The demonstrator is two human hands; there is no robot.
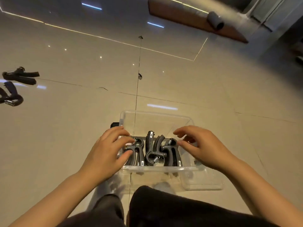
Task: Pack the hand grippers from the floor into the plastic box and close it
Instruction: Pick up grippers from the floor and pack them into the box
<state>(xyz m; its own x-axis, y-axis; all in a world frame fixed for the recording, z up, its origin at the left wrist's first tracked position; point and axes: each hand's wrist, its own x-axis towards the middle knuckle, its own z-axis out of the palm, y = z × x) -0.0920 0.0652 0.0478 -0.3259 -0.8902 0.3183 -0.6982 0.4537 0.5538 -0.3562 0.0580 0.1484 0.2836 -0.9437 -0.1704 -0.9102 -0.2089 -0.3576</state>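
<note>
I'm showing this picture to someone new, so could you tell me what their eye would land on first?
Both hands, left hand and right hand, reach into the clear plastic box at centre, over a row of black hand grippers packed inside. Two more foam-handled hand grippers lie on the glossy tiled floor at far left.

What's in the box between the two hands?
In the head view, dark hand grippers stand packed side by side in the clear plastic box, between the left hand and the right hand. The left hand's fingers touch the leftmost one.
</note>
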